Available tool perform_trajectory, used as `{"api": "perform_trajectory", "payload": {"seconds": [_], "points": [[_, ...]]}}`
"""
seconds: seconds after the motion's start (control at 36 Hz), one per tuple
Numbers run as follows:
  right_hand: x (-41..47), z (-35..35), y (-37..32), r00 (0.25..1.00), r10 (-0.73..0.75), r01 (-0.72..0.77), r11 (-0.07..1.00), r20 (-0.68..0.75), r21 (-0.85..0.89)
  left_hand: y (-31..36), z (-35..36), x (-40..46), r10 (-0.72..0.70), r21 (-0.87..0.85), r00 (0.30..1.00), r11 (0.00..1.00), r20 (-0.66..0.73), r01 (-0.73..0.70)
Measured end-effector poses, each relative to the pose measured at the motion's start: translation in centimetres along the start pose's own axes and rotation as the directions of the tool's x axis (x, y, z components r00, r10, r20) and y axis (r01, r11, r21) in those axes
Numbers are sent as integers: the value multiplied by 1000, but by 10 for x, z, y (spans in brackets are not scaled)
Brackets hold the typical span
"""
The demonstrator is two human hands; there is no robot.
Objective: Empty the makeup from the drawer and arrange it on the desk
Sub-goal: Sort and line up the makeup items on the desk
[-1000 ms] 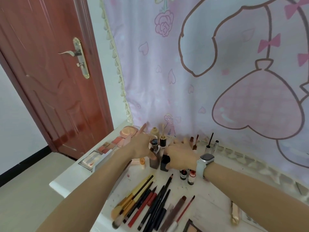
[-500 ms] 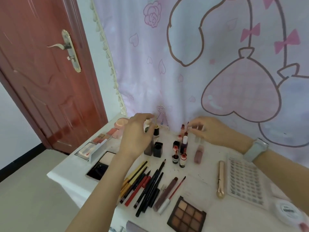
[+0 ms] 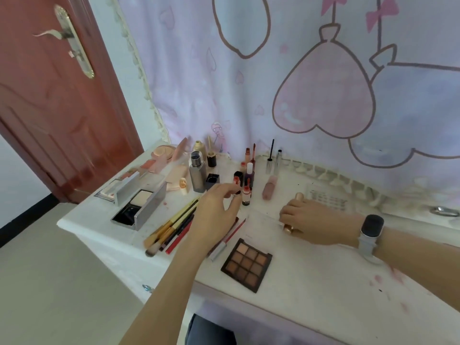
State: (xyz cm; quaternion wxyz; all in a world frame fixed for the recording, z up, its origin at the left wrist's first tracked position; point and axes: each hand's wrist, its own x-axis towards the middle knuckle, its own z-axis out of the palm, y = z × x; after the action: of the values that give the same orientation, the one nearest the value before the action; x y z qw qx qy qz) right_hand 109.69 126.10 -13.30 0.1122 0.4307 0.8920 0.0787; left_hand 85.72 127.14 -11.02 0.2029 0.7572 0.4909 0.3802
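Makeup lies spread over the white desk; the drawer is not in view. Head view only.

Our right hand rests palm-down on a gold tube, fingers curled onto it; whether they grip or only steady it we cannot tell. Smooth metallic cylinder, probably light, slick and apt to roll, so we judge it best pinched across the middle.

Our left hand hovers above the brushes, fingers loosely apart, tips beside the small red-capped bottles, holding nothing that we can see. Those bottles stand upright, narrow, likely glass or hard plastic: tippy, so take them by the cap.

Brushes and pencils: thin, stiff sticks lying side by side, easy to gather as a bundle.

Brown eyeshadow palette: flat, rigid square with pressed powder, fragile if dropped; lift by its edges.

Square grey bottle looks the heaviest piece.
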Motion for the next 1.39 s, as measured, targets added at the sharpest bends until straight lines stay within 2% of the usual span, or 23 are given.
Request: {"api": "perform_trajectory", "payload": {"seconds": [0.08,0.11,0.17,0.22,0.28,0.33,0.39,0.44,0.47,0.56,0.61,0.67,0.81,0.86,0.97,1.06,1.14,1.22,1.31,1.39], "points": [[0,-4,4,999,-44,43,996,-7,-73,-2,-1,-8,-26,-17,1000,1000,6,26],[-1,-9,5,996,-51,44,995,-71,-90,-2,-2,-10,-28,-25,1000,999,5,28],[-4,-21,11,951,-38,20,998,-308,-62,-2,-5,-14,-23,-45,1000,999,-13,23],[-9,-38,18,852,119,-65,990,-509,122,0,-8,-17,-16,-62,999,998,-38,14],[-15,-58,21,746,298,-91,932,-596,351,5,-9,-18,-11,-89,998,996,-59,5],[-18,-77,20,615,465,-50,828,-636,558,13,-9,-19,-6,-122,998,993,-69,-2],[-21,-93,10,469,649,47,660,-600,750,23,-7,-23,23,-151,997,988,-72,-34],[-23,-104,-4,417,780,200,422,-466,884,33,-5,-29,99,-158,993,981,-62,-108],[-24,-107,-13,430,805,240,334,-408,911,39,-4,-34,141,-154,989,977,-46,-146],[-24,-104,-47,544,787,281,156,-291,947,53,0,-48,230,-124,973,966,10,-227],[-24,-97,-69,600,757,279,106,-259,954,57,0,-57,254,-74,967,965,3,-253],[-24,-92,-86,611,755,272,81,-237,959,55,-2,-66,255,13,967,967,2,-255],[-24,-76,-115,639,730,170,171,-240,971,43,-15,-89,252,182,966,949,58,-258],[-20,-72,-127,626,745,121,200,-231,972,38,-19,-96,269,206,959,937,93,-283],[-12,-66,-141,640,737,127,178,-217,976,26,-22,-104,199,103,969,971,145,-215],[-12,-61,-148,675,677,146,267,-294,952,16,-22,-105,164,-18,968,986,191,-164],[-18,-60,-146,736,562,143,417,-378,898,10,-21,-106,144,-76,960,989,240,-129],[-29,-56,-137,799,453,123,522,-396,844,7,-19,-108,68,-193,951,981,303,-8],[-39,-49,-131,823,428,88,553,-374,828,8,-15,-110,9,-292,950,953,312,86],[-50,-39,-125,810,455,80,542,-371,837,10,-9,-113,-16,-332,961,937,276,111]]}}
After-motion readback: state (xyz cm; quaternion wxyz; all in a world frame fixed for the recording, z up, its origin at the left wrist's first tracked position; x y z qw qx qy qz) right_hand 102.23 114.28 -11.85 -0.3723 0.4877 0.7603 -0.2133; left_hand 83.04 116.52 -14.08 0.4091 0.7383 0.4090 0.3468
